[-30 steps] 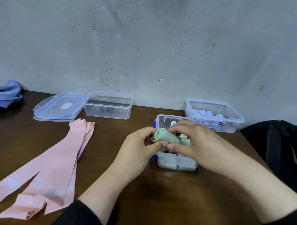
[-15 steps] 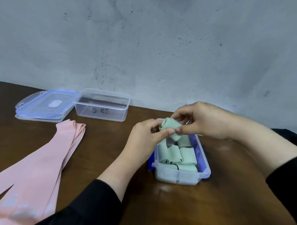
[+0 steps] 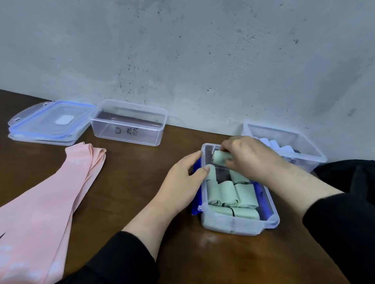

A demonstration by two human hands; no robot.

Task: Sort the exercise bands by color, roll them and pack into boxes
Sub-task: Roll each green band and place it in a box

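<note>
Three clear plastic boxes on a dark wooden table (image 3: 121, 194), against a grey wall.

Item: near box (image 3: 239, 225), open, holding several rolled green bands (image 3: 227, 193) packed side by side; a blue lid (image 3: 195, 202) lies under its left side.

Item: right hand (image 3: 248, 157), fingers curled round one rolled green band (image 3: 219, 158), held over the far end of the near box, just above the rim.

Item: left hand (image 3: 184, 182), fingers relaxed and mostly straight, resting against the left wall of the near box, thumb tip on the rim; holds nothing.

Item: far-left box (image 3: 127, 121), open, at the wall, black marks on its front face; nothing visible inside.

Item: stacked lids (image 3: 49, 122), clear with blue seals, just left of the far-left box.

Item: far-right box (image 3: 288, 139), at the wall, containing pale blue rolls (image 3: 275, 144), partly hidden by the right hand.

Item: pink bands (image 3: 44, 202), unrolled, lying flat in a loose overlapping pile on the left of the table.

Item: black bag (image 3: 359, 179), at the right edge; detail unclear
</note>
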